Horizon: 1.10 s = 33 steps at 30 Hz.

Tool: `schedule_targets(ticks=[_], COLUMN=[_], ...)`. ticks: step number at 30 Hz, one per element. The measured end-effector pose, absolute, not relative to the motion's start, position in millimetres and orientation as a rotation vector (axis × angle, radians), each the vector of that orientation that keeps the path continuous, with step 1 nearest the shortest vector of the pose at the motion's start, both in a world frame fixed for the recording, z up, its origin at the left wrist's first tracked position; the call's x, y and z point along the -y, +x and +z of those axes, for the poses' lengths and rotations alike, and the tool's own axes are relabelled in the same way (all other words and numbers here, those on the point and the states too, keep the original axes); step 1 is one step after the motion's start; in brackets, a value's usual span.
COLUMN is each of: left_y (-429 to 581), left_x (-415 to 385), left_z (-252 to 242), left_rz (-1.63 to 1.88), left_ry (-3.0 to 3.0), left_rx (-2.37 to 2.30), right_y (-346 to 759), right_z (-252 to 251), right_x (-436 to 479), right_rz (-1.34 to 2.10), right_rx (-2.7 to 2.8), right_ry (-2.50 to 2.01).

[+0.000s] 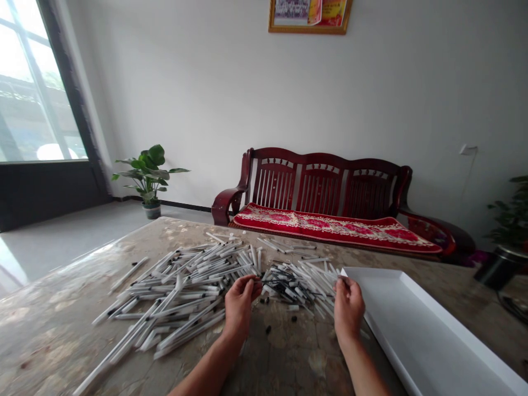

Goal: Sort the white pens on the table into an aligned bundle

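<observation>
A large heap of white pen barrels (181, 286) lies spread over the marble table (61, 313). A smaller pile of thin refills with black tips (289, 283) sits between my hands. My left hand (239, 302) is closed, its fingertips pinched on a small dark piece at the edge of the barrel heap. My right hand (347, 305) is closed too, fingers curled on the right end of the refill pile, what they hold is hidden. A few small black caps (268, 330) lie loose on the table near my wrists.
A shallow white tray (429, 335) lies at the right on the table. Behind stand a dark red wooden bench with a red cushion (330, 220), a potted plant (148, 176) by the window, and another plant (511, 220) at far right.
</observation>
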<state>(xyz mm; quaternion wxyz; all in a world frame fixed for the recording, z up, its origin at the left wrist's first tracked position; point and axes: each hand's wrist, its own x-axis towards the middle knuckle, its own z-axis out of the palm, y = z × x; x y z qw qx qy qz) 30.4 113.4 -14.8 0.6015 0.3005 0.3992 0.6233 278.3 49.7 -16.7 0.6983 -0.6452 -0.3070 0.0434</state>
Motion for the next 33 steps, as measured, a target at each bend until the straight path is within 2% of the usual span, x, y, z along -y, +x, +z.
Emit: schedule_targets(ticks=[4, 9, 15, 17, 26, 30, 33], left_y=[34, 32, 31, 31, 18, 2, -19], left_x=[-111, -89, -57, -53, -78, -89, -94], left_z=[-22, -2, 17, 16, 11, 29, 48], left_rz=[1.346, 1.278, 0.596, 0.479, 0.537, 0.565, 0.421], left_ry=[1.134, 1.787, 2.099, 2.202, 2.503, 2.515, 2.475], left_rx=[-0.996, -1.201, -0.906, -0.903, -1.237, -1.653, -1.909], right_y=[296, 300, 300, 299, 283, 271, 261], right_z=[-21, -25, -28, -27, -22, -20, -19], right_x=[-46, -44, -42, -41, -43, -44, -44], right_rz=[-0.094, -0.203, -0.336, -0.406, -0.527, -0.498, -0.487], right_rx=[0.747, 0.790, 0.867, 0.903, 1.119, 1.202, 1.258], right_ry=[-1.628, -1.846, -1.951, -1.920, -1.681, -1.575, -1.526])
